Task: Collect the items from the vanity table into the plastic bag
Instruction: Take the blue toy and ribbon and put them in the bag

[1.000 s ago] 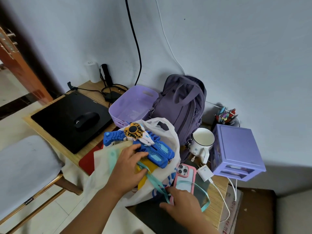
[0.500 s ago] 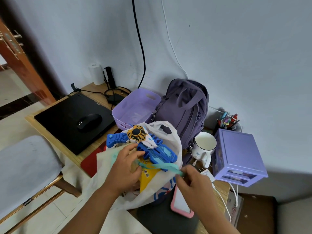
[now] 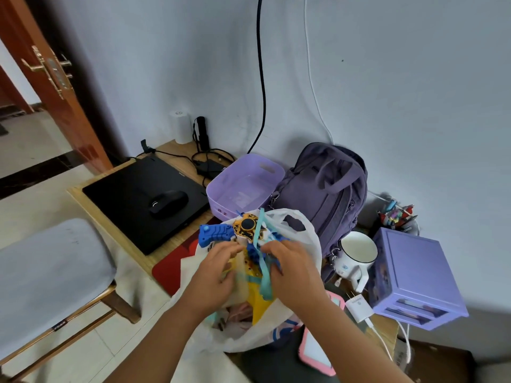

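A white plastic bag point(image 3: 304, 239) stands open at the table's front edge. A blue toy gun point(image 3: 214, 234) with a gold and black emblem sticks out of its top. My left hand point(image 3: 214, 275) holds the bag's near rim beside a yellow item point(image 3: 255, 297) inside. My right hand point(image 3: 294, 269) pinches a teal lanyard point(image 3: 261, 261) over the bag's mouth, the strap looping up across the toy. A pink-cased phone point(image 3: 316, 346) lies face down on the table to the right of the bag.
A black laptop point(image 3: 132, 200) with a mouse point(image 3: 168, 203) lies at left. Behind the bag are a lilac basket point(image 3: 246, 183) and purple backpack point(image 3: 329, 194). A white mug point(image 3: 355, 255), white charger point(image 3: 358, 306) and purple drawer box point(image 3: 412, 277) stand right. A grey chair point(image 3: 47, 272) sits left.
My right hand has lifted the teal lanyard off the phone and carried it left over the bag's mouth. The phone now lies face down. My left hand stayed at the bag's rim.
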